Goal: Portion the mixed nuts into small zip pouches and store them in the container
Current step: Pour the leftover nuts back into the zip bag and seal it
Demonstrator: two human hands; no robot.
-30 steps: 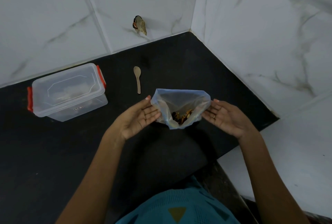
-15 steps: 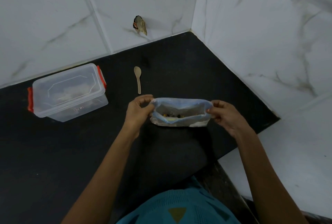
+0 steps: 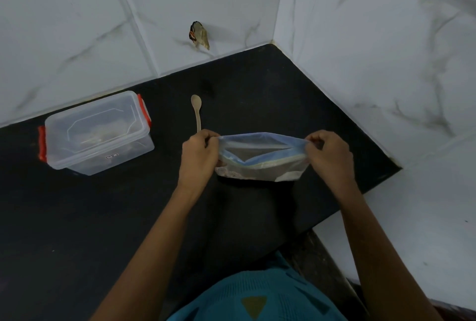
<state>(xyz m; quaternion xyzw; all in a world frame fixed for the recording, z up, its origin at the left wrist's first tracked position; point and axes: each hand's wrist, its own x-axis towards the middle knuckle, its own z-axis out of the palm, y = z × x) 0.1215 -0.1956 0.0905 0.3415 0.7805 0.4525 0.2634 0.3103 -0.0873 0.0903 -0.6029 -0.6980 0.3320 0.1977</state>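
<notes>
A clear zip pouch (image 3: 260, 163) with a blue zip strip stands on the black counter (image 3: 103, 217), its mouth still parted in the middle. My left hand (image 3: 199, 154) pinches the pouch's left top corner. My right hand (image 3: 328, 153) pinches the right top corner, and the top edge is stretched between them. The nuts inside are barely visible from this angle. A clear plastic container (image 3: 96, 132) with red side clips and its lid on sits at the left. A wooden spoon (image 3: 197, 112) lies just behind my left hand.
White marble-look tiled walls meet in a corner behind the counter. A small brownish scrap (image 3: 199, 35) sticks to the back wall. The counter ends at the right against a white ledge (image 3: 425, 217).
My hands went from cupping the wide-open pouch with straight fingers to pinching its top corners. The mouth has been pulled flat and nearly closed, hiding the nuts.
</notes>
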